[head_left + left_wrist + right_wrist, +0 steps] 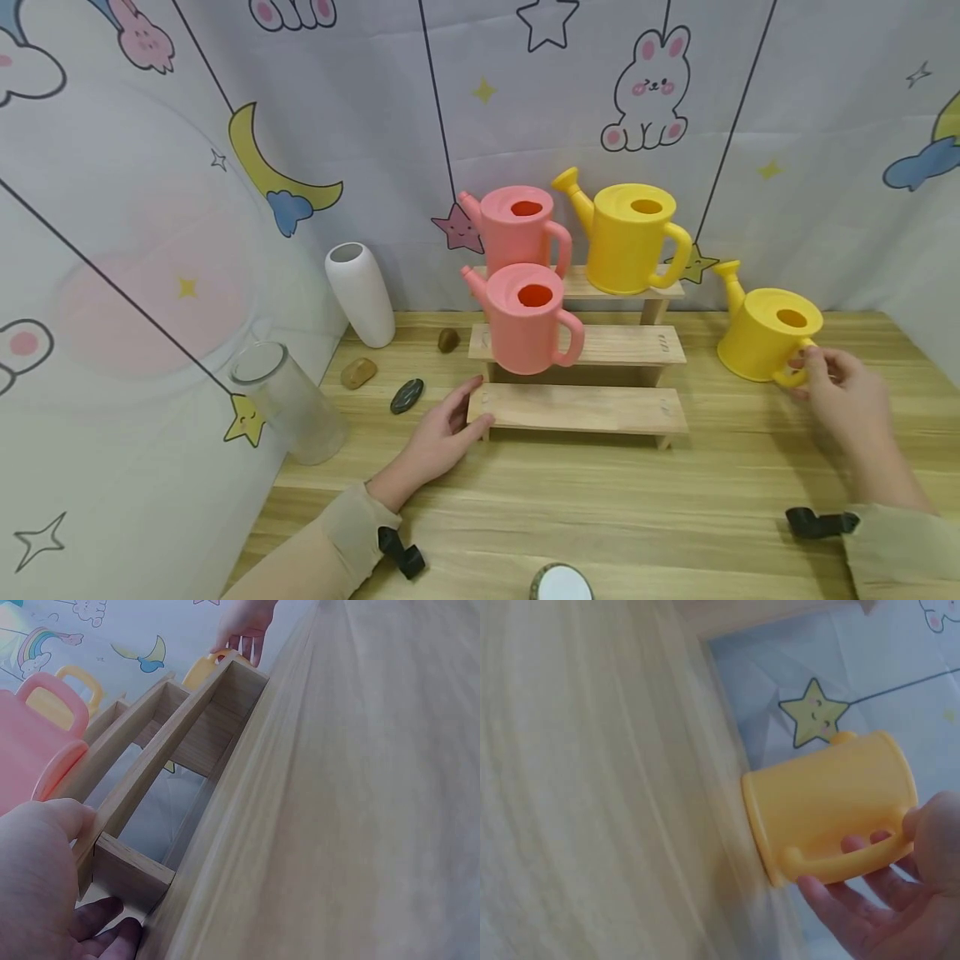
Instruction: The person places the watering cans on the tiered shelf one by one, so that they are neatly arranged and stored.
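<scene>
At the right of the head view my right hand (pixel 851 396) holds a yellow watering can (pixel 765 333) by its handle. In the right wrist view the can's base (pixel 759 829) is against or very near the tabletop, and my fingers (pixel 889 889) are round the handle. My left hand (pixel 438 437) grips the left end of the lowest step of a three-step wooden stand (pixel 577 408), thumb and fingers on either side of the board. A pink watering can (pixel 525 321) stands on the middle step. Another pink can (pixel 517 225) and a yellow can (pixel 630 242) stand on the top step.
Left of the stand are a white vase (pixel 362 296), a frosted glass vase (pixel 292 408), a brown stone (pixel 448 339), a tan stone (pixel 358 372) and a dark stone (pixel 407 396). A round white-topped object (pixel 561 583) sits at the front edge. Printed curtains (pixel 360 125) stand behind.
</scene>
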A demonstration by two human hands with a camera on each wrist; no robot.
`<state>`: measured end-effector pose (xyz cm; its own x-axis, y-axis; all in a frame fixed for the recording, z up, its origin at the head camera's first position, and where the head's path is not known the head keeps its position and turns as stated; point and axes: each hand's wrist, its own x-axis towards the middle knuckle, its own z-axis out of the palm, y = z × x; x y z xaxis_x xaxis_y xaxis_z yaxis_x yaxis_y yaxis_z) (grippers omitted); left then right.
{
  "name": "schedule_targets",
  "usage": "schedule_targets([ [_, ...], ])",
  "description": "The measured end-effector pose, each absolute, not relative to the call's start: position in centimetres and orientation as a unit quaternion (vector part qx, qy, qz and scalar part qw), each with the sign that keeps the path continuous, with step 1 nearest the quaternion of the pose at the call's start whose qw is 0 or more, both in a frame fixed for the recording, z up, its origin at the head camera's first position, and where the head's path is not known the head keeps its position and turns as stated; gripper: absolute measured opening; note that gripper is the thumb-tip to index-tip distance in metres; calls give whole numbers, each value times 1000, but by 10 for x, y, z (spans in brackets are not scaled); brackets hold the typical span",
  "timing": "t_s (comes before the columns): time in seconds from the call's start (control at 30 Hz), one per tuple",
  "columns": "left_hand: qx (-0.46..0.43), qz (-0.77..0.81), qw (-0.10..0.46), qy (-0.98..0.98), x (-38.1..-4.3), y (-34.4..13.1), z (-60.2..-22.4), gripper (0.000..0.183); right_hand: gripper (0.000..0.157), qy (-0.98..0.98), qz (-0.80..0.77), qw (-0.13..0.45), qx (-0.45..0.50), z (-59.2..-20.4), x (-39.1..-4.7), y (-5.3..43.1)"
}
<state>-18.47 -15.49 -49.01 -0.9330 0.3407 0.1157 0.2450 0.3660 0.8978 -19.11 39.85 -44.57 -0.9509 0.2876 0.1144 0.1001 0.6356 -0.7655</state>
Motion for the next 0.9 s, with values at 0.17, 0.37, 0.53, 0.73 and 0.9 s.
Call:
schedule_targets([
  [0.17, 179, 533, 44, 826, -186, -155, -491, 66, 74, -893, 429, 69, -115, -436, -188, 395],
  [0.37, 179, 533, 48, 825, -186, -155, -491, 67, 79, -877, 458, 40, -141, -430, -187, 394],
  [0.53, 179, 529, 49, 828, -185, -156, -491, 67, 70, -849, 504, 54, -148, -424, -186, 389],
  [0.73, 181, 527, 46, 829, -186, -156, -491, 66, 64, -841, 506, 121, -150, -402, -181, 370],
  [0.9, 181, 530, 46, 827, -186, -156, -491, 66, 55, -823, 517, 178, -154, -380, -174, 351],
])
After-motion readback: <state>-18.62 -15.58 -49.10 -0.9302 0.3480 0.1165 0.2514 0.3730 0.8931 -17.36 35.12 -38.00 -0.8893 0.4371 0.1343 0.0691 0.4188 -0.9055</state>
